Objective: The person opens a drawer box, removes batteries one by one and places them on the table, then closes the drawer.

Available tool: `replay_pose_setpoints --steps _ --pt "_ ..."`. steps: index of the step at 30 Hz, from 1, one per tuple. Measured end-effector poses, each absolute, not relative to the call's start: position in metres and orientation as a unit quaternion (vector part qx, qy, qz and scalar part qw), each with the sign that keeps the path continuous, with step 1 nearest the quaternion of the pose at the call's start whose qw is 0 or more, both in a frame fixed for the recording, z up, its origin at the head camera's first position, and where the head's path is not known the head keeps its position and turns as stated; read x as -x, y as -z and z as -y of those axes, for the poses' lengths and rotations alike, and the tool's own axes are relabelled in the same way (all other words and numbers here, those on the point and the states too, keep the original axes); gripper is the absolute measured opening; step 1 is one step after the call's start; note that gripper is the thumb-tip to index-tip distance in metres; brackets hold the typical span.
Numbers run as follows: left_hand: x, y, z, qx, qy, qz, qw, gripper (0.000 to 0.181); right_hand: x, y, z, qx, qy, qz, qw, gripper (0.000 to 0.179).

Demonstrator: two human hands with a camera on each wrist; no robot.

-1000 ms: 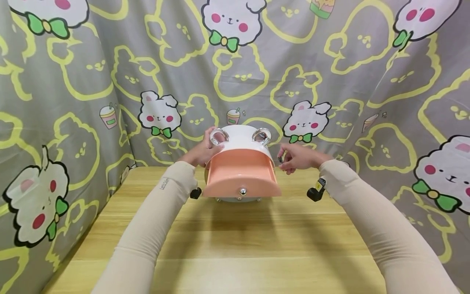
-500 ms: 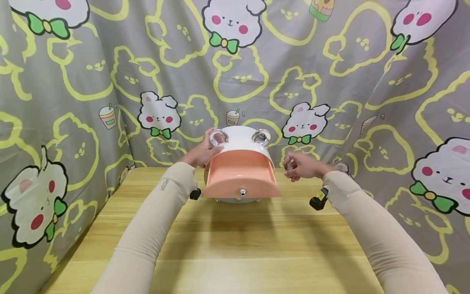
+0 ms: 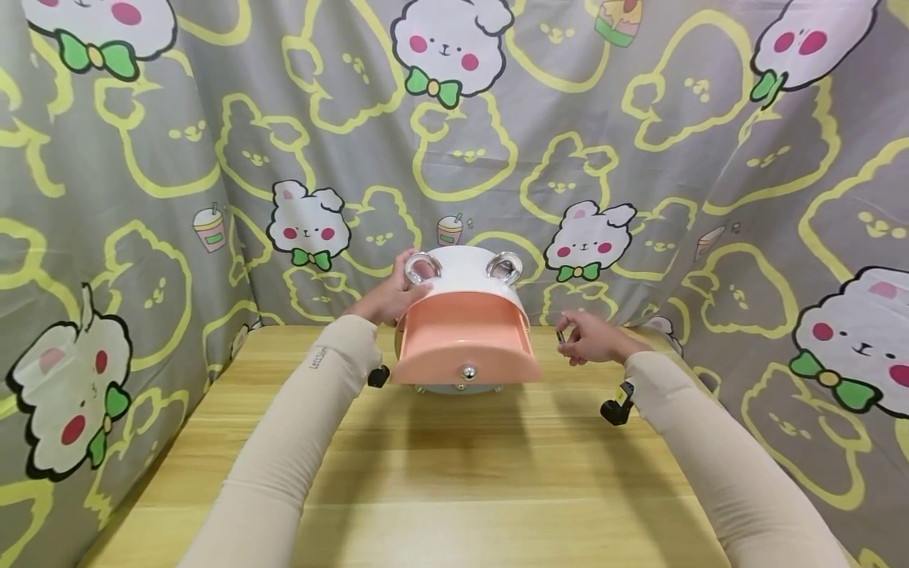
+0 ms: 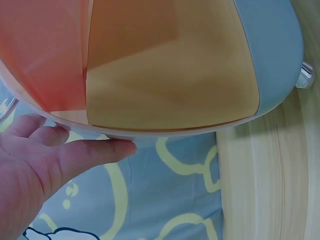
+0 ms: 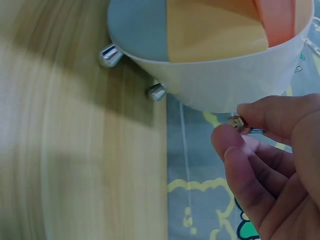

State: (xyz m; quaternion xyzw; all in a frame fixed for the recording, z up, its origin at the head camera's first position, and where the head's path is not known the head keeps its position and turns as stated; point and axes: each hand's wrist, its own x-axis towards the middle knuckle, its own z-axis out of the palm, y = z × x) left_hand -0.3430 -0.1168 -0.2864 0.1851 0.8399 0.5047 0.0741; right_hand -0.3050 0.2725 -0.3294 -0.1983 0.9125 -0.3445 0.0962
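A white rounded drawer box (image 3: 465,270) with two silver ring-shaped ears stands on the table. Its top salmon-pink drawer (image 3: 465,356) is pulled well out, its inside bare in the head view. The yellow drawer (image 4: 175,90) and the blue-grey drawer (image 4: 277,55) are closed. My left hand (image 3: 394,298) rests against the box's left side near the ear, fingers extended along the outer wall. To the right of the box, my right hand (image 3: 595,339) pinches a small shiny metal piece (image 5: 237,123) with a round end between thumb and forefinger; its kind is unclear.
Short silver feet (image 5: 110,55) hold the box above the wooden table (image 3: 461,505). A grey curtain (image 3: 341,118) printed with cartoon rabbits hangs close behind the box and along both sides. A black wrist camera (image 3: 618,406) hangs under the right wrist.
My right hand has moved right and slightly down, away from the box's side, carrying the small metal piece. The left hand and the open drawer have stayed in place.
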Motion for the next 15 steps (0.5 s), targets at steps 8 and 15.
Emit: replay_pose_setpoints --steps 8,15 --pt "0.346 0.288 0.116 -0.193 -0.485 -0.851 0.058 0.081 0.304 0.351 -0.28 0.174 0.332 -0.923 0.089 0.029" --pt "0.347 0.287 0.117 -0.193 -0.485 -0.851 0.055 0.078 0.303 0.382 -0.283 0.145 0.346 -0.923 0.087 0.026"
